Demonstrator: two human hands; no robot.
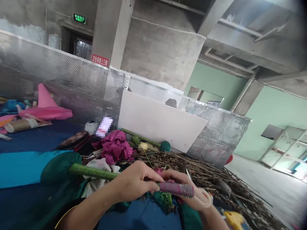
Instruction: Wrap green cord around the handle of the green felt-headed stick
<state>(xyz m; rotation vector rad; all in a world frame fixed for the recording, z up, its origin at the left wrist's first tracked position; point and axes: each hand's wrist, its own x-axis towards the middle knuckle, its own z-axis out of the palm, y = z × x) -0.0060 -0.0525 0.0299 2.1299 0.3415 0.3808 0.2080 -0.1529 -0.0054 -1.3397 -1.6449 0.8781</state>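
Note:
A long stick wrapped in green [96,171] slants across in front of me, its far-left end meeting a bundle of dark green cloth [61,166]. My left hand [136,182] pinches the stick with thumb and fingers, just left of a section wound with purple and grey thread [177,189]. My right hand [187,180] is closed around the stick from behind, partly hidden by the wound section. A pale cord loop [209,201] sticks out near the right wrist. Bright green netting [166,199] lies beneath the hands.
Dried stems [203,169] pile up ahead and right. A yellow tool handle [233,219] lies at lower right. Magenta cloth [117,147], a green ball [165,146] and a blurred phone [104,126] are ahead. A pink cone-shaped hat [48,105] stands left; a perforated metal screen [91,80] borders the table.

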